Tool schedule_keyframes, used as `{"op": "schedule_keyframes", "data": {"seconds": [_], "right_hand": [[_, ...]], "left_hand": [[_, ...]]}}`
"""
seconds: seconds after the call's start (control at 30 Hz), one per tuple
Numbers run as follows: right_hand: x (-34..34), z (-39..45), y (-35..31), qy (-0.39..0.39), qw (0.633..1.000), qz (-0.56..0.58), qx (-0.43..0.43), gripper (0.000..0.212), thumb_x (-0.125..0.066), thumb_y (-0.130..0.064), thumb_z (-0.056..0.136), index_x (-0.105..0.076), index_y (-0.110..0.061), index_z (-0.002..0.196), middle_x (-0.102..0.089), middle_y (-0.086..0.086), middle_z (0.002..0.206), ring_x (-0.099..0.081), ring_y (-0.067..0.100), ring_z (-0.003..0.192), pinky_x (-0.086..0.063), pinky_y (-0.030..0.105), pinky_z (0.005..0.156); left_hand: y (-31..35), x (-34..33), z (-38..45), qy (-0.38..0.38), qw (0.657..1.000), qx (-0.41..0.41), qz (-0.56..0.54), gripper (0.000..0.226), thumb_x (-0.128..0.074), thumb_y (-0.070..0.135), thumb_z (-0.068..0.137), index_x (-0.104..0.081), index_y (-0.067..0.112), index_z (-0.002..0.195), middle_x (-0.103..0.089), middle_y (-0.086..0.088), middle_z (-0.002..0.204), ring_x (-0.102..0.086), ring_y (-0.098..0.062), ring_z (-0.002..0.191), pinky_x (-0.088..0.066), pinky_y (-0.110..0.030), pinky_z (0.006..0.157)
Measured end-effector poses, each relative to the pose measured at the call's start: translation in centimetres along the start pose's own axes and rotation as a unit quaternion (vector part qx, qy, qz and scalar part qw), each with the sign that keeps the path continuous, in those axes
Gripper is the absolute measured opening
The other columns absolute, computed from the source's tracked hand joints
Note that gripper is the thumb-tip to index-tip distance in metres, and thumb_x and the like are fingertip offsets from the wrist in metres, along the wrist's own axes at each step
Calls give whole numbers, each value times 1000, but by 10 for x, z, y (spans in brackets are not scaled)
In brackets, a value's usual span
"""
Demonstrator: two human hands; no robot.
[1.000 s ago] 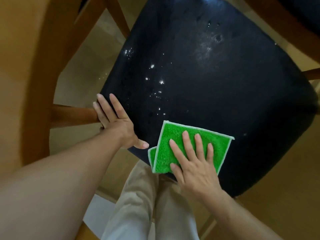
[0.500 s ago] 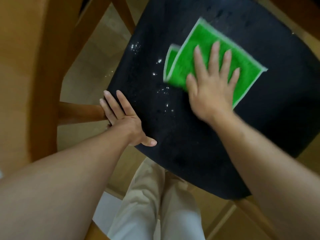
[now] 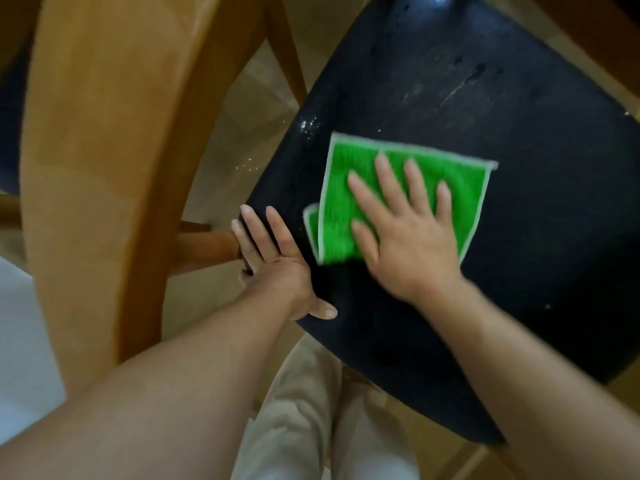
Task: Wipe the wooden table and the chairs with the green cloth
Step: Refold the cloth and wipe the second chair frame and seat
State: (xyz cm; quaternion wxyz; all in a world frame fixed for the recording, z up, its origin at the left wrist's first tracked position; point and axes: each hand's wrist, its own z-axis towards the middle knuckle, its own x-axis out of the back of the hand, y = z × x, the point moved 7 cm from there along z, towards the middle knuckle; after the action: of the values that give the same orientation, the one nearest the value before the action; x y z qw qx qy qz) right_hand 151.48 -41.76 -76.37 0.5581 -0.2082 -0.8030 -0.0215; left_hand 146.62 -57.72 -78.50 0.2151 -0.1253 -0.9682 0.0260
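Note:
A black chair seat (image 3: 502, 271) fills the right half of the view. The folded green cloth (image 3: 349, 188) with a white hem lies flat on the seat's left part. My right hand (image 3: 401, 233) presses on the cloth with straight, spread fingers. My left hand (image 3: 273, 261) rests flat on the seat's left edge, fingers straight and thumb out. A few white specks (image 3: 308, 124) lie on the seat just beyond the cloth, and faint smears (image 3: 460, 88) show farther back.
The chair's curved wooden backrest (image 3: 104, 168) rises at the left, with a wooden rail (image 3: 204, 247) running to the seat. My beige trousers (image 3: 311, 427) are below the seat's near corner. Pale floor shows between backrest and seat.
My right hand slid the cloth from the seat's near edge to its far part, and has now pulled it back toward the middle left. My left hand stayed on the seat edge.

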Motion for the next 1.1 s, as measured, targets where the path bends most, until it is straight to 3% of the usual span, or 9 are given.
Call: {"op": "schedule_keyframes", "data": {"seconds": [0.13, 0.23, 0.47, 0.6, 0.7, 0.83, 0.93, 1.03, 1.1], "right_hand": [[32, 85, 17, 51, 993, 54, -87, 58, -21, -52, 98, -7, -39, 153, 4, -1, 163, 8, 29, 148, 4, 58, 114], [32, 81, 6, 61, 991, 63, -104, 58, -22, -49, 100, -6, -35, 154, 5, 2, 163, 9, 31, 148, 5, 58, 113], [-24, -45, -49, -26, 999, 11, 38, 59, -25, -43, 96, -11, -35, 152, -3, -3, 160, 1, 25, 146, -3, 55, 113], [-13, -16, -34, -27, 993, -16, 114, 58, -25, -44, 96, -11, -37, 152, -4, -8, 157, -2, 20, 144, -2, 50, 114], [14, 47, -10, 2, 998, -20, 61, 57, -20, -47, 98, -4, -37, 152, 2, -8, 160, 4, 22, 147, 1, 51, 114], [54, 128, 14, 65, 996, 34, -42, 55, -23, -46, 100, -15, -32, 153, -3, -2, 163, 2, 29, 149, 0, 58, 114], [54, 137, 2, 68, 994, 48, -75, 53, -25, -44, 100, -20, -36, 151, 1, 0, 163, 8, 32, 148, 6, 59, 113], [32, 95, -50, 43, 998, 34, 29, 49, -31, -44, 97, -31, -40, 146, -5, -2, 163, 6, 31, 148, 10, 57, 111], [15, 62, -81, 8, 993, 52, 105, 47, -30, -43, 97, -37, -41, 144, -12, -6, 162, 5, 26, 149, 13, 53, 112]], "left_hand": [[0, -3, 3, -1, 1000, -9, -4, 171, -90, 57, 39, 68, 14, 90, 71, -13, 108, 64, -30, 94, -17, -56, 111], [-1, -3, 5, 5, 1000, -9, -1, 171, -90, 57, 38, 68, 14, 90, 71, -13, 107, 65, -30, 92, -15, -56, 111], [-2, -7, 9, 2, 999, 11, 48, 166, -80, 66, 43, 53, 7, 122, 62, -24, 121, 57, -43, 111, -19, -54, 111], [-3, -6, 11, -8, 1000, 1, 23, 173, -86, 66, 34, 63, 12, 104, 68, -18, 113, 66, -36, 96, -22, -56, 108], [-3, -7, 11, -4, 1000, 6, -1, 175, -90, 58, 33, 67, 13, 95, 69, -15, 111, 65, -34, 97, -20, -58, 108], [-3, -11, 13, -1, 1000, -9, -15, 174, -92, 54, 35, 67, 17, 95, 70, -13, 111, 67, -31, 94, -17, -60, 109], [-2, -11, 13, -11, 1000, -5, -10, 172, -92, 52, 37, 68, 16, 91, 71, -13, 108, 66, -33, 95, -15, -60, 109], [-4, -11, 13, -23, 1000, 6, 9, 172, -89, 57, 39, 67, 12, 94, 70, -16, 109, 63, -35, 100, -19, -57, 110], [-5, -14, 15, -51, 998, 2, 30, 169, -84, 65, 42, 60, 9, 112, 66, -19, 115, 62, -38, 104, -19, -56, 111]]}}
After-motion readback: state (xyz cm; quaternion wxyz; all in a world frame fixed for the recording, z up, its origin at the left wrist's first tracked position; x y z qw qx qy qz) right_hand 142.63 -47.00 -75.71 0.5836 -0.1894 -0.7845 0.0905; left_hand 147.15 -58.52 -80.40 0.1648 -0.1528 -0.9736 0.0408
